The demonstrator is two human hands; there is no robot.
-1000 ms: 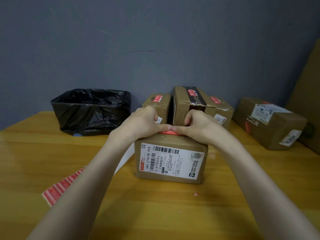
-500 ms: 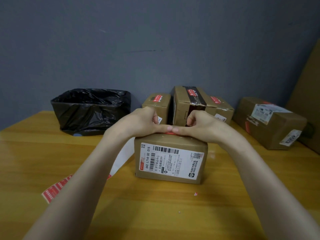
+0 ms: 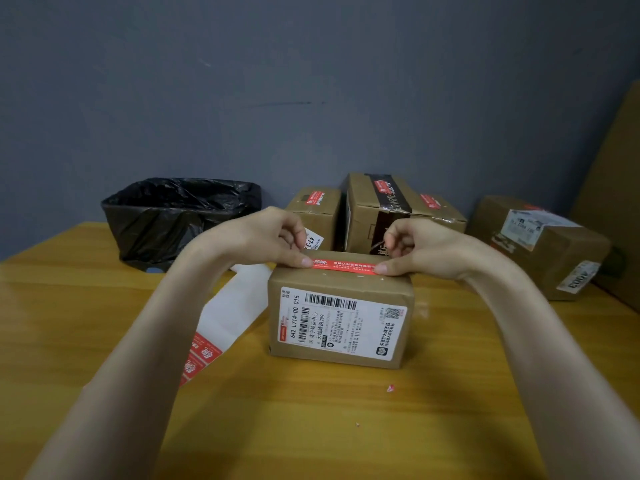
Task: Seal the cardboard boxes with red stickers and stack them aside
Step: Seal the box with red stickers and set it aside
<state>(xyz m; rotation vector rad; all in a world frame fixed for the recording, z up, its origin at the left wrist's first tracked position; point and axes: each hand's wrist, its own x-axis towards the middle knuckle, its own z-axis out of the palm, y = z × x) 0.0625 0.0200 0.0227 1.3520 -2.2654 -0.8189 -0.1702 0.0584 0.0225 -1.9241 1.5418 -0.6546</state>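
Though apart, left hand and right hand curled, thumbs on one red sticker atop one box.

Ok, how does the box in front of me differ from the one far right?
The front box is smaller, faces the camera squarely and shows a barcode label; the far-right box is larger, sits angled, with its labels on top and end. Both are brown cardboard.

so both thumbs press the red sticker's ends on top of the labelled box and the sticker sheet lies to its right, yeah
Wrong side: the head view shows the sticker sheet left of the labelled box. The left hand and right hand do press the red sticker at its ends.
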